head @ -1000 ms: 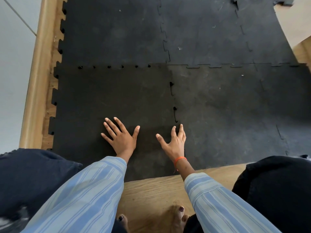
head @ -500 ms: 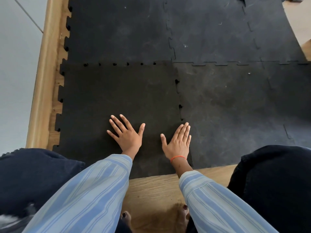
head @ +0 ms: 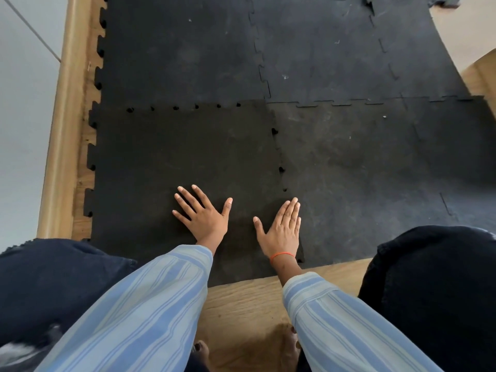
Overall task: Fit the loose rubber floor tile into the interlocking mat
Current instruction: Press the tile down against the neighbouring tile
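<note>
The loose black rubber tile [head: 182,157] lies at the near left of the interlocking mat [head: 349,146], darker than its neighbours. Small gaps show along its far seam and its right seam, where the teeth sit partly in. My left hand [head: 204,213] lies flat on the tile's near part, fingers spread. My right hand [head: 281,229] lies flat at the tile's right edge, fingers together and pointing up along the seam, an orange band on the wrist. Neither hand holds anything.
A wooden skirting board [head: 61,130] and a pale wall run along the left. Bare wooden floor [head: 268,296] lies in front of the mat. My dark-trousered knees [head: 434,291] flank my arms. At the far right a mat corner [head: 445,1] is lifted.
My right hand has closed its spread fingers together and settled flat by the right seam. My left hand has stayed in place on the tile. The view shifted slightly.
</note>
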Available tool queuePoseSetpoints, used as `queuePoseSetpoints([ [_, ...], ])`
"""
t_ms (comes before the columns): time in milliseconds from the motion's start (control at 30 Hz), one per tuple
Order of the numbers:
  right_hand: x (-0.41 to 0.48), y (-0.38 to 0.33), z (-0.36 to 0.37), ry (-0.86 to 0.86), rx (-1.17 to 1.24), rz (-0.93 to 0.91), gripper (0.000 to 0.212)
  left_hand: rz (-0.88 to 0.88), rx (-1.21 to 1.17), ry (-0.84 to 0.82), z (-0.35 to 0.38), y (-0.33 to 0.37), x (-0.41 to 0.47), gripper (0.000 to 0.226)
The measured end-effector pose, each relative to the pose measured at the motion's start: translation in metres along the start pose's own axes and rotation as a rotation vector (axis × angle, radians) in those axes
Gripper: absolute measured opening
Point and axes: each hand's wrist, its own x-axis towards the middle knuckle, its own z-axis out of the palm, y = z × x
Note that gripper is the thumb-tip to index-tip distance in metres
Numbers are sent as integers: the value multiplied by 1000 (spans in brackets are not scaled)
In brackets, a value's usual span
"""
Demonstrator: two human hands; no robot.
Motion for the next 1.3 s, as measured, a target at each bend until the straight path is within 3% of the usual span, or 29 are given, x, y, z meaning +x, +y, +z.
queuePoseSetpoints([
  [433,4,7,-6,-187,-28,-31,101,-6,-7,0,-3,5,-3,96],
  [700,18,4,-12,-81,1,-56,100,6,-7,-14,-6,8,-3,97],
  [1000,35,-2,-7,-100,-63,-25,118,-11,1,-30,-1,5,2,97],
  [1200,-4,22,15,98,-28,24,87,-4,13,-18,1,3,2,97],
  [1300,-22,31,29,151,-42,83,82,-2,11,-15,1,3,1,97],
])
